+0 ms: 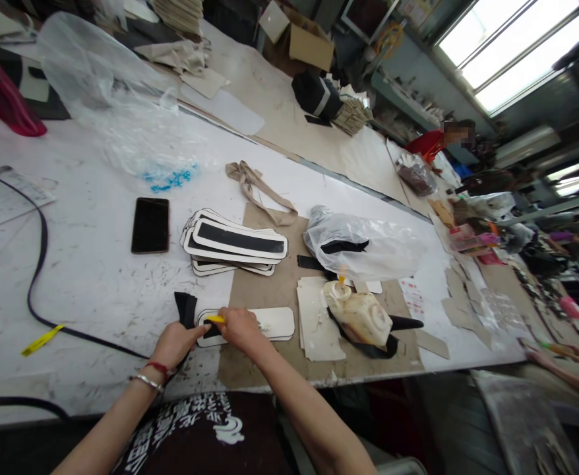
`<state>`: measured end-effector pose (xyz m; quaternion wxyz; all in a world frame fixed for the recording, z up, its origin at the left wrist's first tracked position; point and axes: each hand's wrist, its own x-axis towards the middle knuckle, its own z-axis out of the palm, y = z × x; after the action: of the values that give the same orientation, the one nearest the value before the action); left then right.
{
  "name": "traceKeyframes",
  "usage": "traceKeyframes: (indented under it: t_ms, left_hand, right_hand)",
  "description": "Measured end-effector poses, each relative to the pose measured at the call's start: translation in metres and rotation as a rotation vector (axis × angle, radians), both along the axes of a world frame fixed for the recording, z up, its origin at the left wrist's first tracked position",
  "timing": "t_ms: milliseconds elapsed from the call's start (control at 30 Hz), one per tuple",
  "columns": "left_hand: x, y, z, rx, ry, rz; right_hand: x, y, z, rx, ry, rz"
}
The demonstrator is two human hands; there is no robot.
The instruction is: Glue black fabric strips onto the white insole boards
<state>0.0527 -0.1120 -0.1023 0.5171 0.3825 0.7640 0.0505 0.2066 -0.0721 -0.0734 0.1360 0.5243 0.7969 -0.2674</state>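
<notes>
My left hand (175, 344) is closed around a black strip (185, 306), one end of which sticks up past my fingers. A finger of that hand reaches onto the left end of a long white piece with rounded ends (280, 322), where a dark patch shows. My right hand (240, 327) is closed over the same piece, gripping a yellow-handled tool (215, 319). The tool's working end is mostly hidden by the hand. Beyond my hands lies a stack of similar white-rimmed pieces with black centres (240, 239).
A stained white plastic container (368, 320) and pale sheets (316, 323) lie to the right on brown card. Clear plastic bags (383, 244), a beige cloth strip (270, 198) and a phone (150, 225) are further back. A black cord (35, 284) crosses the left side.
</notes>
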Motion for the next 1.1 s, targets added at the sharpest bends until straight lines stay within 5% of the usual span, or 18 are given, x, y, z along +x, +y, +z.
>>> traceKeyframes:
  t_ms: [167, 1100]
  left_hand:
    - [0.0039, 0.0026, -0.0038, 0.016, 0.129, -0.083]
    - [-0.0046, 0.0028, 0.0043, 0.041, -0.119, 0.049]
  right_hand:
    - [-0.003, 0.0, -0.0008, -0.018, -0.025, -0.024]
    - [-0.0038, 0.0041, 0.0004, -0.104, -0.031, -0.056]
